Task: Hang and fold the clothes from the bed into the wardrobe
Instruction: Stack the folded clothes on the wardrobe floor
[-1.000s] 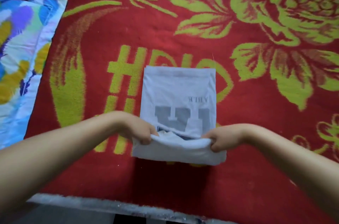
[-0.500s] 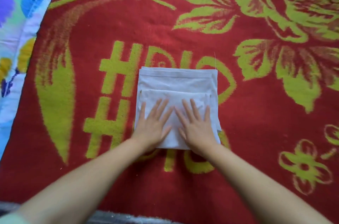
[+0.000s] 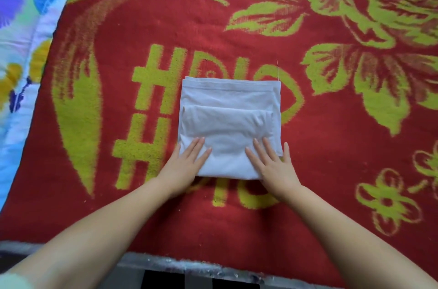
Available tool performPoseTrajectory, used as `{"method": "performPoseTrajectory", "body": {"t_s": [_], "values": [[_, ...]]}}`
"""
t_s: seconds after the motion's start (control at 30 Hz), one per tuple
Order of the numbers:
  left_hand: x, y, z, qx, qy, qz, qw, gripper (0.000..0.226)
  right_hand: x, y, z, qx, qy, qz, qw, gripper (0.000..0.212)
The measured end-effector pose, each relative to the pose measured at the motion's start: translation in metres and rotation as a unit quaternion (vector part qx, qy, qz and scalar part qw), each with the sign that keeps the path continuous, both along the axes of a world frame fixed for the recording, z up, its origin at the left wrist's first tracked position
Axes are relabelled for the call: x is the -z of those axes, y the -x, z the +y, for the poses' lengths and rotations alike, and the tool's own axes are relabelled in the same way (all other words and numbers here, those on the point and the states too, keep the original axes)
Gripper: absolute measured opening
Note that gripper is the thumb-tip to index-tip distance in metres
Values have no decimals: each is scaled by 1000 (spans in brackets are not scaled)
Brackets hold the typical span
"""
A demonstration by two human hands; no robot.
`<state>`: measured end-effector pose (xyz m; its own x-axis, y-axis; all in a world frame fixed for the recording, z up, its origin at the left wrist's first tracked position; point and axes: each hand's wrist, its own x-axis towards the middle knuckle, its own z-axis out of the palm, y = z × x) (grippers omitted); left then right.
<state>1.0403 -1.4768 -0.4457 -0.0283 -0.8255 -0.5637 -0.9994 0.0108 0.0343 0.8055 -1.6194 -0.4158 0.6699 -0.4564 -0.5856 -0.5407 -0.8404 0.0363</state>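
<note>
A red blanket [image 3: 308,123] with green flowers and lettering covers the bed, a blue patterned sheet [image 3: 21,52] at its left edge. A folded white garment [image 3: 230,108] lies mid-blanket. The left hand [image 3: 183,163] and right hand [image 3: 272,165] rest flat, fingers straight, on its near corners.

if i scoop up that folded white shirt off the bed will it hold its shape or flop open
The folded white shirt looks like thin soft cloth, so it would probably sag if lifted by one edge. Its upper flap lies loose, not tucked, and may fall open. The left hand and right hand lie flat at its near corners; lifting from both sides should likely keep it together on leaving the red blanket.
</note>
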Motion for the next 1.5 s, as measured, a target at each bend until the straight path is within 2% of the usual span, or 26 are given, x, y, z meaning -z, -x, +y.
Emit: {"method": "performPoseTrajectory", "body": {"t_s": [0.1,0.17,0.2,0.27,0.33,0.37,0.43,0.47,0.5,0.57,0.67,0.73,0.8,0.83,0.87,0.9,0.97,1.03,1.17,1.3,1.33,1.43,1.5], "values": [[-19,8,-13,-4,-28,-1,1000,69,-12,-16,-3,32,-46,12,998,67],[-40,6,-15,-46,-83,77,993,70,-32,-18,-7,44,-130,0,991,60],[-52,2,-16,-69,-123,142,980,68,-44,-16,-11,56,-194,-2,979,56],[-83,-11,-17,-111,-199,284,931,54,-76,-11,-21,80,-318,13,945,43],[-112,-30,-24,-134,-250,377,881,29,-108,-13,-40,81,-375,39,923,30],[-124,-41,-31,-152,-264,409,860,23,-120,-18,-53,88,-383,37,919,28],[-134,-64,-50,-220,-277,463,813,32,-131,-31,-81,128,-378,-14,917,28],[-131,-76,-63,-254,-268,474,800,35,-129,-39,-96,156,-359,-52,919,28],[-126,-87,-75,-286,-247,474,795,35,-124,-48,-109,185,-336,-89,919,29],[-107,-102,-96,-340,-200,432,811,30,-103,-67,-125,231,-279,-144,921,31],[-65,-113,-114,-389,-199,304,847,15,-56,-91,-133,290,-190,-176,921,36],[-45,-106,-115,-383,-157,183,892,20,-27,-101,-125,298,-115,-152,935,39],[-29,-87,-110,-357,36,41,933,36,-8,-105,-106,279,-12,-143,950,46],[-27,-72,-108,-323,147,5,935,44,-2,-107,-91,241,36,-156,957,50],[-24,-51,-102,-290,221,8,931,51,4,-109,-71,188,58,-178,964,52],[-21,-29,-98,-260,252,22,932,57,9,-112,-53,135,55,-203,968,53],[-8,7,-90,-222,212,15,952,63,21,-111,-25,69,33,-196,978,55],[9,20,-80,-227,185,4,956,61,37,-104,-22,88,38,-159,983,56],[30,-5,-69,-217,221,24,950,62,54,-75,-54,147,92,-173,970,55],[31,-36,-47,-362,192,-3,912,60,45,-50,-73,201,80,-129,968,55],[27,-35,-45,-362,197,-14,911,61,43,-51,-72,202,83,-132,967,55],[8,-1,-61,-245,235,-9,941,61,32,-79,-50,163,93,-190,964,56],[0,30,-69,-215,234,5,948,59,29,-99,-22,121,77,-212,967,56]]}}
